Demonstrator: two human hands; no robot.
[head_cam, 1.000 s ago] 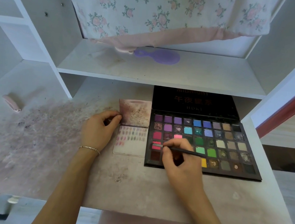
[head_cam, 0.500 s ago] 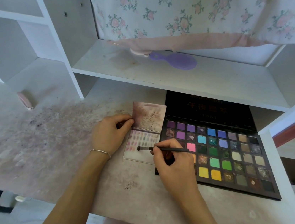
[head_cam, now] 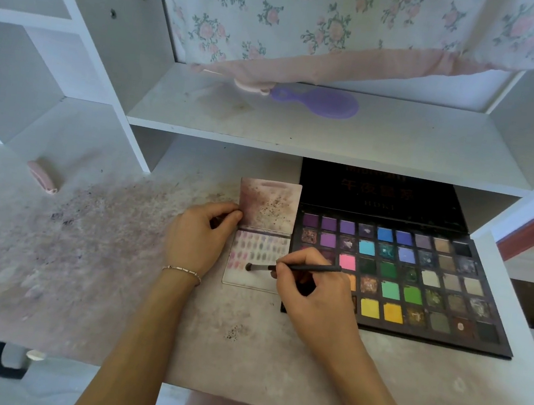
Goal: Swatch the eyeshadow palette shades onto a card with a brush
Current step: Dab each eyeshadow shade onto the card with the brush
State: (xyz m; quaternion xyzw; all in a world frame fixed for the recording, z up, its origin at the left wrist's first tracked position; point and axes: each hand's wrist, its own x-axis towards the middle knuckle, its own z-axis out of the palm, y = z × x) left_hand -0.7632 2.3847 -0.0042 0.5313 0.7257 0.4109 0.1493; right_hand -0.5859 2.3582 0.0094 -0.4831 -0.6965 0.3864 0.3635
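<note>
An open eyeshadow palette point(head_cam: 423, 289) with several coloured pans lies on the desk at the right, its black lid raised behind. Left of it lies a white card point(head_cam: 251, 279) carrying rows of pink and purple swatches, with a stained card point(head_cam: 268, 206) just above it. My right hand point(head_cam: 311, 292) pinches a thin dark brush point(head_cam: 294, 268) and hides the palette's left columns. The brush tip touches the white card's lower left area. My left hand point(head_cam: 197, 241) rests at the cards' left edge, its fingertips curled on the stained card's corner.
The desk top point(head_cam: 83, 264) is smeared with pink powder. A purple hairbrush point(head_cam: 318, 101) lies on the shelf above, under a floral cloth point(head_cam: 331, 25). A small pink object point(head_cam: 41, 176) sits at the far left. White shelf uprights stand left and right.
My right hand moved the brush from the palette's pink pans leftward onto the white card, then slightly lower on it. My left hand stayed at the cards' edge.
</note>
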